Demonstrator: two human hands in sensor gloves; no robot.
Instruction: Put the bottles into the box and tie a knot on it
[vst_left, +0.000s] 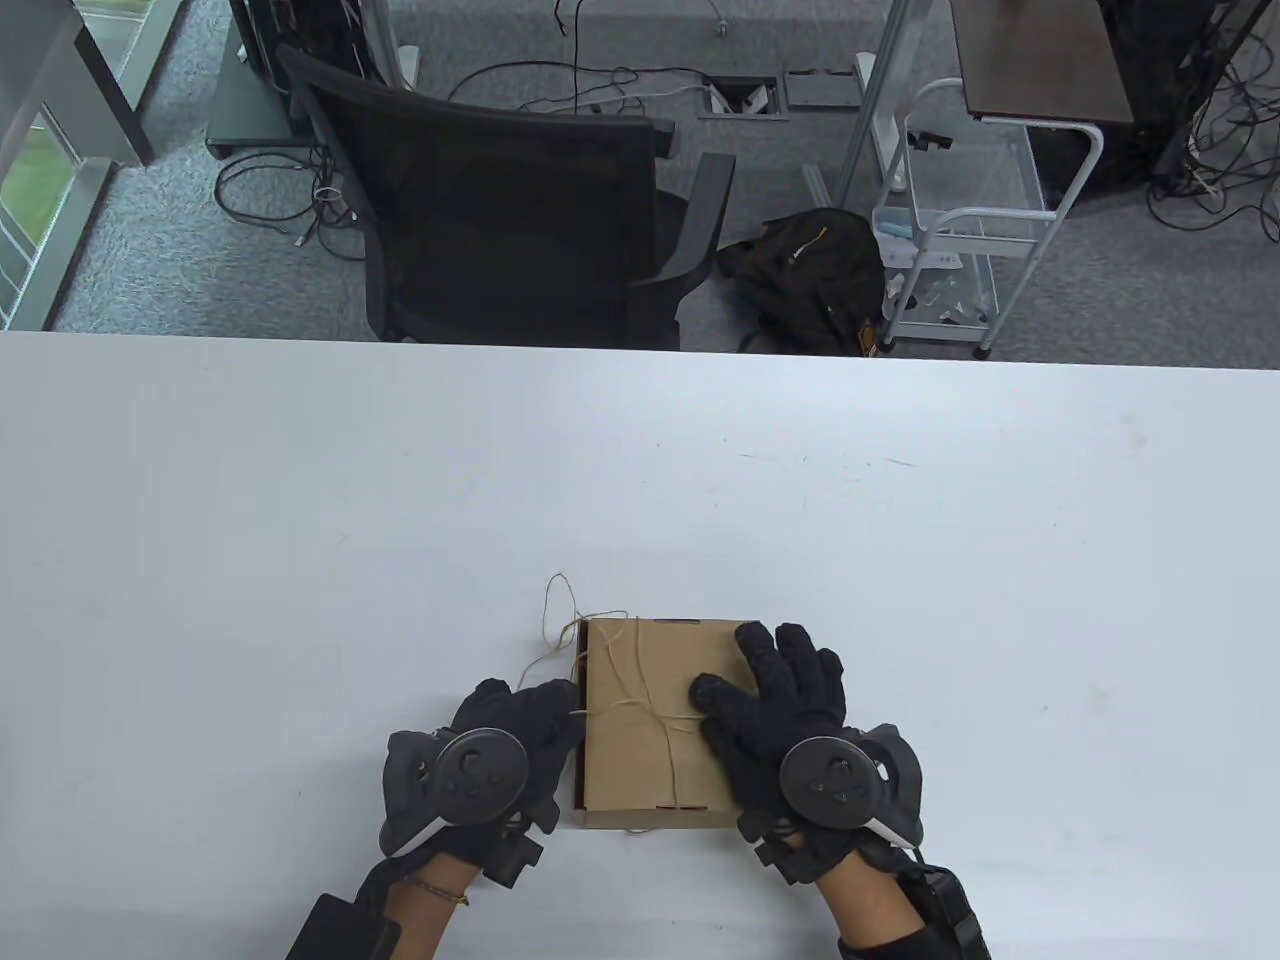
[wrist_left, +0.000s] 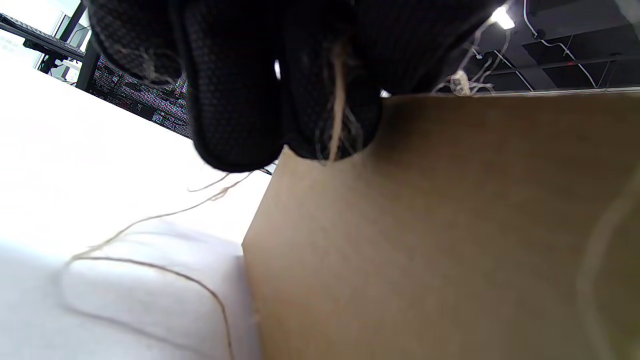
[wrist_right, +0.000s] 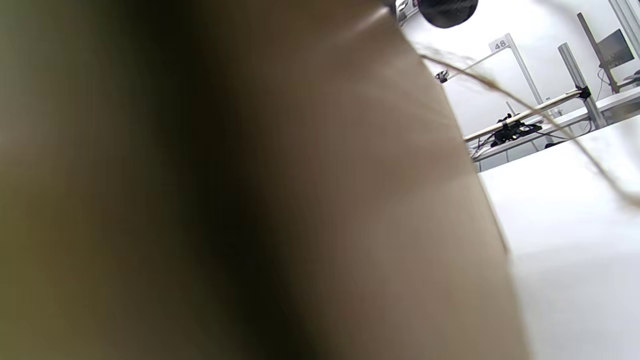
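A closed brown cardboard box (vst_left: 640, 760) lies near the front edge of the white table (vst_left: 300, 520). Thin twine (vst_left: 640, 705) crosses on its lid, and loose loops (vst_left: 555, 610) trail off its far left corner. No bottles show. My left hand (vst_left: 545, 715) is at the box's left side; in the left wrist view its curled fingers (wrist_left: 235, 100) pinch a twine strand (wrist_left: 336, 115) at the top edge of the box (wrist_left: 450, 225). My right hand (vst_left: 770, 680) lies flat on the lid's right part, fingers spread. The right wrist view is filled by the box wall (wrist_right: 350, 200).
Beyond the table's far edge stand a black office chair (vst_left: 500, 220), a dark backpack (vst_left: 810, 270) on the floor and a white wire cart (vst_left: 960, 230). Loose twine (wrist_left: 150, 265) lies on the table left of the box.
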